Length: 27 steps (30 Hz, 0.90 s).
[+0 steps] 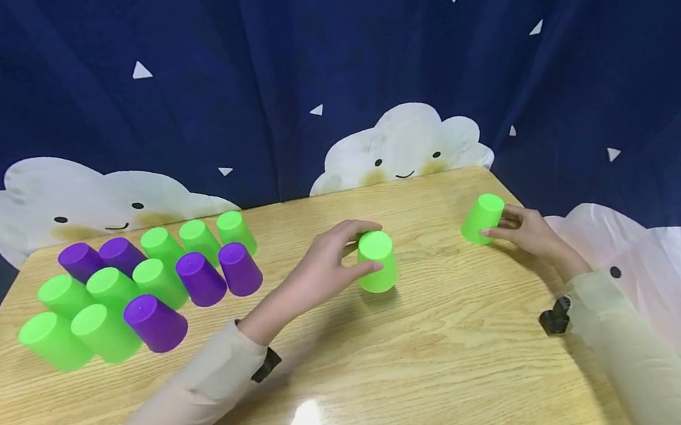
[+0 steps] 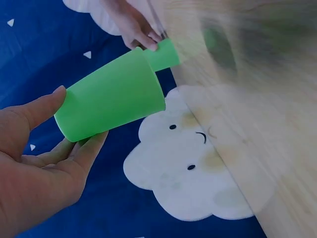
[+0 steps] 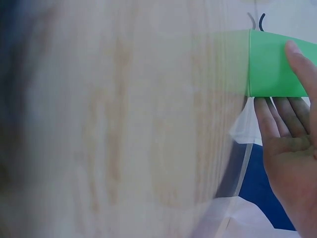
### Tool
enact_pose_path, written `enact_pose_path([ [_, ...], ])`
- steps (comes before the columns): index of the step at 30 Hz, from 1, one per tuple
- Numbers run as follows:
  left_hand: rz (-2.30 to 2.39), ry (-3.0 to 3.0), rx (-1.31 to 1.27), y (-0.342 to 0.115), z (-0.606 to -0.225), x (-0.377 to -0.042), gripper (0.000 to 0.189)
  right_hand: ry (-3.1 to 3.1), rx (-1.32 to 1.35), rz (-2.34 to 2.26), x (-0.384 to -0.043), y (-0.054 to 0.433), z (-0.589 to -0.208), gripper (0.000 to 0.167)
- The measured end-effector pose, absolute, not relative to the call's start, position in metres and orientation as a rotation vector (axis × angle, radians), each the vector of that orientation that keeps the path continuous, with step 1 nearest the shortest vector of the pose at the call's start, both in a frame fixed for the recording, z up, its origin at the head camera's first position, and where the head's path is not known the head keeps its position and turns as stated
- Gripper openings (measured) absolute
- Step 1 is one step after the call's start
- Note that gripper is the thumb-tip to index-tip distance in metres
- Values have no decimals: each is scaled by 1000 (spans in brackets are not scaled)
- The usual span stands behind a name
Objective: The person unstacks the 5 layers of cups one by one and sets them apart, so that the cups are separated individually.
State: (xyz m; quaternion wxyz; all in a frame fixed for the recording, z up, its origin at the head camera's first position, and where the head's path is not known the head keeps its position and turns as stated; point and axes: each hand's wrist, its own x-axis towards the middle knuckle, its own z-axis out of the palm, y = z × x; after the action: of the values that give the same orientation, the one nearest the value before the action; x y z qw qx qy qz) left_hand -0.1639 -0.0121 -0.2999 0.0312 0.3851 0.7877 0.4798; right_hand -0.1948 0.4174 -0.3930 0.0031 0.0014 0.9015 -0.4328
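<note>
In the middle of the table, my left hand (image 1: 330, 264) grips an upside-down green cup (image 1: 378, 275), thumb on the near side and fingers behind. The left wrist view has this cup (image 2: 114, 94) pinched near its closed end, its rim seemingly off the tabletop. Over by the table's right edge, my right hand (image 1: 532, 231) holds a second upside-down green cup (image 1: 479, 222) between thumb and fingers. The rim of that cup (image 3: 275, 64) appears to meet the table in the right wrist view, where part of the cup is cut off.
Several upside-down cups stand in rows on the left of the wooden table (image 1: 446, 369), among them a green cup (image 1: 55, 342) and a purple cup (image 1: 156, 323). Behind the table hangs a dark blue curtain (image 1: 274, 73) with white clouds and triangles.
</note>
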Motion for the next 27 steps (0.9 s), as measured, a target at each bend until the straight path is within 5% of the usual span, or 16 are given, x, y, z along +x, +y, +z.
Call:
enact_pose_path([
  [27, 1196, 3205, 711, -197, -338, -120, 54, 2816, 11, -1312, -195, 421, -395, 74],
])
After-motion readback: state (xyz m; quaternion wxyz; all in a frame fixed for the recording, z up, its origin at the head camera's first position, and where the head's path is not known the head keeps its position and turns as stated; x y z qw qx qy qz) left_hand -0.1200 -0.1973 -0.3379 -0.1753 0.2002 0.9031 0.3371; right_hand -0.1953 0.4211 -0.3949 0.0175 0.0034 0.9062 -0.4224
